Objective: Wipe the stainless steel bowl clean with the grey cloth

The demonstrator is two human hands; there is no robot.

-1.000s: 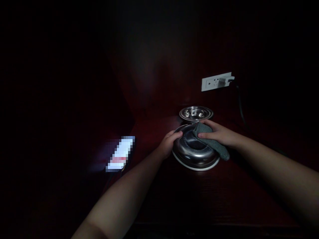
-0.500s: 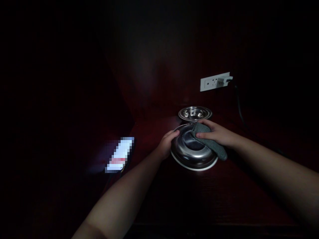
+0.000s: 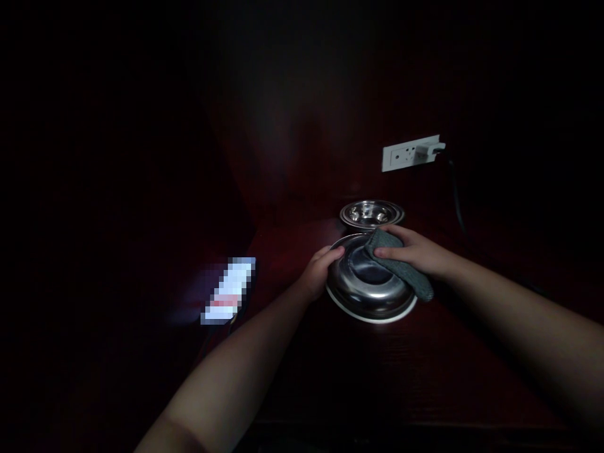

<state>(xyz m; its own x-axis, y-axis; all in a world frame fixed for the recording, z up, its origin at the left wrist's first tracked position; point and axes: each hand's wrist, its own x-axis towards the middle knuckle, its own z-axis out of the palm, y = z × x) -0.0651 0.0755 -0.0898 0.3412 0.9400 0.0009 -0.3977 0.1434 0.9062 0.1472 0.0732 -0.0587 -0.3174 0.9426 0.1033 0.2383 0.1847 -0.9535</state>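
Fingers of my left hand pinch the left edge of an upturned steel bowl, thumb on top, the others hidden from me; those of my right hand bend narrowly about a gray cloth, pressing it to the bowl, one end hanging past the rim. Beneath spreads a dark red table; the bowl is ahead of me, between my arms, though whether its rim touches the wood I cannot tell; I judge I have it bottom up so the base and curved side face the cloth, my left grip steadying it against the push; just behind stand shiny bowls, seemingly nested, mouths up, probably set back to leave my hands room; off to the left glows a blurred screen, likely a phone's; beyond, a white socket holds a plug.
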